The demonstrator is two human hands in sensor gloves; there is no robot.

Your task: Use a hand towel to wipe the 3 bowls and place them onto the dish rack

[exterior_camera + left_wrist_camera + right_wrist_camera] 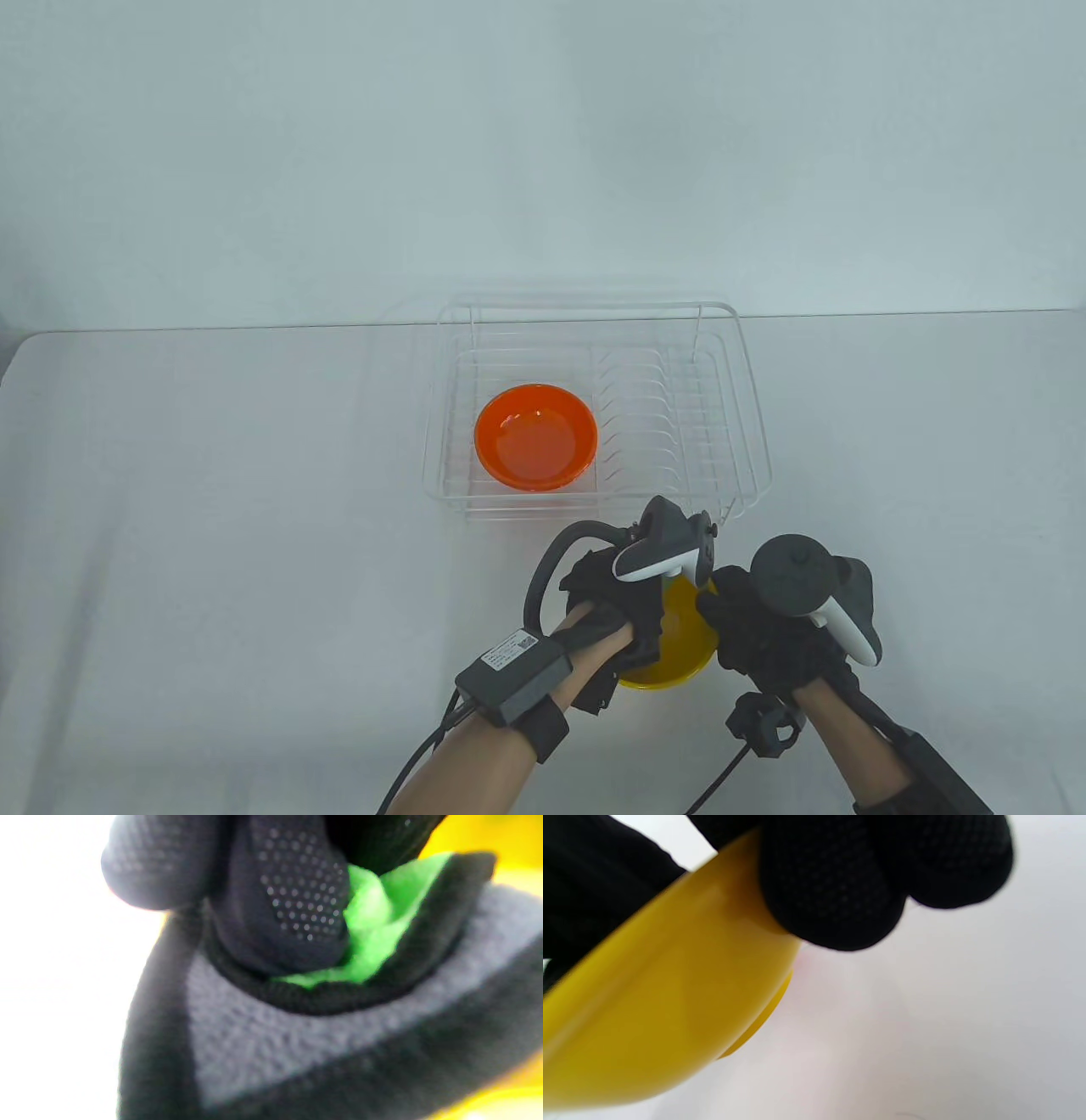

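Note:
A yellow bowl (674, 641) is held just in front of the dish rack (747, 399), between both hands. My right hand (747, 628) grips its right rim; the right wrist view shows the fingers (835, 887) curled over the yellow bowl (670, 1014), lifted off the table. My left hand (619, 620) is inside the bowl, clutching a towel. The left wrist view shows that grey, black and green towel (369, 925) bunched under the fingers (292, 899). An orange bowl (536, 435) sits upright in the left part of the rack. No third bowl is in view.
The clear wire rack has plate slots (645, 407) on its right side. White tabletop (212, 526) lies open to the left and right of the hands. Cables (424, 747) trail from both wrists toward the near edge.

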